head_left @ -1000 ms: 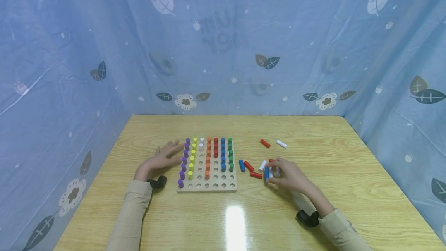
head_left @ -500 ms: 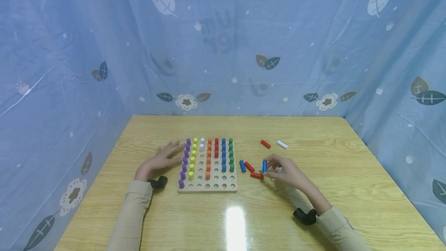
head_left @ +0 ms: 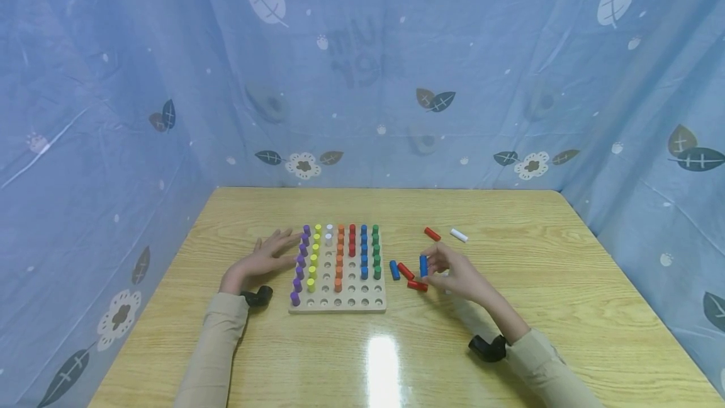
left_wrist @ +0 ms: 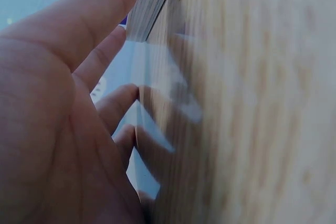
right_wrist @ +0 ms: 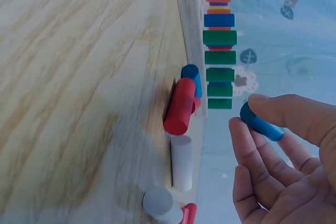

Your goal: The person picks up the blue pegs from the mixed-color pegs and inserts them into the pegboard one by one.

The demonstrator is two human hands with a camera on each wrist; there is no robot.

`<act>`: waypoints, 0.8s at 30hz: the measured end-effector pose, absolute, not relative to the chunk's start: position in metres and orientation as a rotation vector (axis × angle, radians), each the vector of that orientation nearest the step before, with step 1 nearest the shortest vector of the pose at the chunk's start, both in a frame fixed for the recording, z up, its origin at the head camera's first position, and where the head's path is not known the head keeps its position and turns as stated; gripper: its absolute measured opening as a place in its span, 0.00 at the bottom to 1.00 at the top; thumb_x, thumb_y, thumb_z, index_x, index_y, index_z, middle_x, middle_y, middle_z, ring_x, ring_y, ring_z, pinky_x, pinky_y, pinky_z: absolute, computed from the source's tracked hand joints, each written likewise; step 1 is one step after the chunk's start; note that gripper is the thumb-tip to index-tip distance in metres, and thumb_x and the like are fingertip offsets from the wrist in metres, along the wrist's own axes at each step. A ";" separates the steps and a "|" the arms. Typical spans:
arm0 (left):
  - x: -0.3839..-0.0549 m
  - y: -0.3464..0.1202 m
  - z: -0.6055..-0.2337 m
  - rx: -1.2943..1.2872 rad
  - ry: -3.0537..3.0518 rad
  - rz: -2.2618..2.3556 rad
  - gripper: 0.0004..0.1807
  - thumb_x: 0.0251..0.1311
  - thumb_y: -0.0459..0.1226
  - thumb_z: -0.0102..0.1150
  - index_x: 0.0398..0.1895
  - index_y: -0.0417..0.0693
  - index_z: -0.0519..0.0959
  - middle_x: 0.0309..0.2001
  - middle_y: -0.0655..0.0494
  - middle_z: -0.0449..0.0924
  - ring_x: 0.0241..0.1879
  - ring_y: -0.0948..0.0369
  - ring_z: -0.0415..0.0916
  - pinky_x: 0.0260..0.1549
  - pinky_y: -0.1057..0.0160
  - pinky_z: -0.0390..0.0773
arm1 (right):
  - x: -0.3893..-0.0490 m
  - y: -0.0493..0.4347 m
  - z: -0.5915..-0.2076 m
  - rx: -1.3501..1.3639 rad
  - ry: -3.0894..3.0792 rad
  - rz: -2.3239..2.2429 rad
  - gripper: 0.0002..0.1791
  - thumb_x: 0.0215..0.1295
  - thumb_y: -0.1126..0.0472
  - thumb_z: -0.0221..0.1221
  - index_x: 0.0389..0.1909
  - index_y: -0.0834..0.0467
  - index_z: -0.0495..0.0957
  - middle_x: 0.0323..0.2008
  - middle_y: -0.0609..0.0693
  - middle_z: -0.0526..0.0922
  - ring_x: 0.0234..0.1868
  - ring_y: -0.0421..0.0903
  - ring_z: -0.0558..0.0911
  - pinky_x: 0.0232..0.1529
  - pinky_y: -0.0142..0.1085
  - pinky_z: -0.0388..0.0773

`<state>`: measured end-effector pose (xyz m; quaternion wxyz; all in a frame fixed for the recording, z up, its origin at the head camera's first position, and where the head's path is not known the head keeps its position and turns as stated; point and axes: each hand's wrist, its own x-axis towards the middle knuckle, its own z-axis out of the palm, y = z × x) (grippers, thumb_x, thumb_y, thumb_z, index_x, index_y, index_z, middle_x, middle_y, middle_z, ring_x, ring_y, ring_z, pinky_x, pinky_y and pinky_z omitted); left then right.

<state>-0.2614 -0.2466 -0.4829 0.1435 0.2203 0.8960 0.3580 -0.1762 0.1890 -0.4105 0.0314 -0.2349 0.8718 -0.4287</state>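
Note:
A wooden pegboard (head_left: 337, 310) lies on the table, with purple, yellow, white, orange, red, blue and green pegs upright in its columns. My left hand (head_left: 264, 260) rests at the board's left side, fingers fairly straight and spread. In the left wrist view, the fingertips reach the board's edge (left_wrist: 151, 6); whether they press on it I cannot tell. My right hand (head_left: 461, 279) pinches a blue peg (right_wrist: 262, 123) between thumb and fingers, above the table and right of the board. Just left of that hand lie a loose blue peg (head_left: 394, 270) and a red peg (head_left: 418, 285).
Farther back on the right lie another red peg (head_left: 432, 233) and a white peg (head_left: 459, 235). Below the right hand, the right wrist view shows more white pegs (right_wrist: 182, 162), partly overlapped. A blue patterned curtain (head_left: 362, 80) surrounds the table's back and sides.
My right hand has picked up the blue peg from among the loose ones, turned it more upright and carried it slightly left and up. The left hand stays at the board.

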 end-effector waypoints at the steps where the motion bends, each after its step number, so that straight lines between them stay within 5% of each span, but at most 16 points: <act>1: -0.261 -0.246 -0.483 0.633 2.582 1.034 0.35 0.64 0.51 0.50 0.72 0.57 0.53 0.74 0.47 0.37 0.72 0.45 0.26 0.62 0.37 0.18 | -0.178 0.189 -0.413 -0.734 2.679 -1.328 0.21 0.52 0.74 0.63 0.48 0.70 0.70 0.36 0.62 0.79 0.37 0.59 0.79 0.38 0.38 0.80; 12: -0.262 -0.246 -0.483 0.619 2.563 1.057 0.35 0.63 0.51 0.51 0.72 0.58 0.52 0.74 0.47 0.37 0.72 0.46 0.25 0.62 0.38 0.16 | -0.200 0.187 -0.442 -0.845 2.650 -1.382 0.21 0.52 0.67 0.66 0.46 0.60 0.70 0.34 0.52 0.78 0.34 0.48 0.79 0.36 0.36 0.80; 24: -0.262 -0.246 -0.484 0.600 2.564 1.047 0.36 0.63 0.53 0.50 0.72 0.59 0.53 0.74 0.48 0.38 0.72 0.46 0.25 0.61 0.38 0.16 | -0.204 0.168 -0.442 -0.943 2.594 -1.429 0.20 0.53 0.65 0.66 0.46 0.60 0.71 0.34 0.53 0.79 0.33 0.45 0.80 0.35 0.33 0.80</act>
